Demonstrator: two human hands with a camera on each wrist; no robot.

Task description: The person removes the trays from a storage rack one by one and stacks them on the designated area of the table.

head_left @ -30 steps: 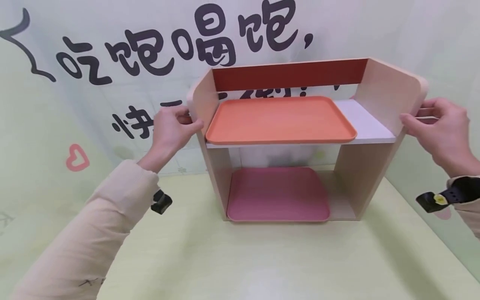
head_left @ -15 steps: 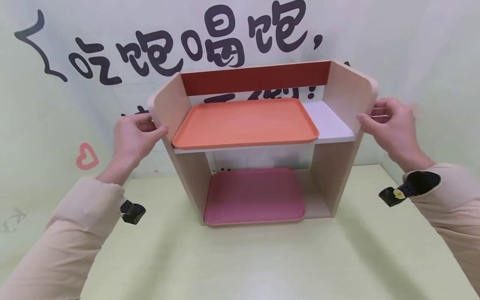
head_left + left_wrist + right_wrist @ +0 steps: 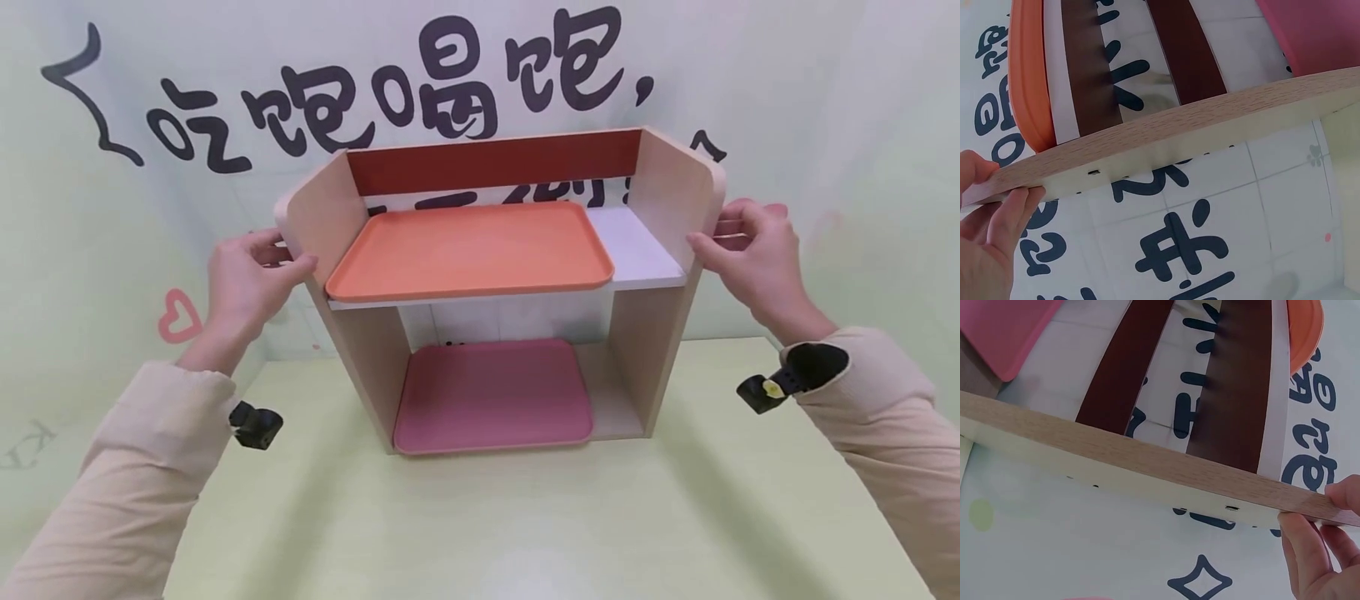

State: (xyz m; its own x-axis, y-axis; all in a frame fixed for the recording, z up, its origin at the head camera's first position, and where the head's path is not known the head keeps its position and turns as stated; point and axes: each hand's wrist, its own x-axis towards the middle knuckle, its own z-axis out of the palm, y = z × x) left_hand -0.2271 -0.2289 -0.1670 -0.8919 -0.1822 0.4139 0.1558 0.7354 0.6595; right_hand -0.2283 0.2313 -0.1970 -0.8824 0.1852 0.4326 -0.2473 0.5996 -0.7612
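A two-tier wooden desk shelf (image 3: pixel 667 358) stands upright on the table, with a dark red strip across its upper back. My left hand (image 3: pixel 251 279) grips the front edge of its left side panel (image 3: pixel 1166 128), thumb on the inner face and fingers outside. On the opposite side panel (image 3: pixel 1129 453), my right hand (image 3: pixel 757 262) pinches the front edge at about the same height. An orange tray (image 3: pixel 472 250) lies on the white upper board (image 3: pixel 637 246), pushed to its left. Below, a pink tray (image 3: pixel 491 396) rests on the bottom board, also toward the left.
The pale green tabletop (image 3: pixel 480 525) reaches toward me in front of the shelf. Close behind rises a wall covering (image 3: pixel 187 50) printed with large black characters and a pink heart (image 3: pixel 178 317). A small black camera (image 3: pixel 255 425) is worn at each wrist.
The shelf, with both trays on it, has moved left across the table. Both hands have gone with it, keeping their hold on the side panels.
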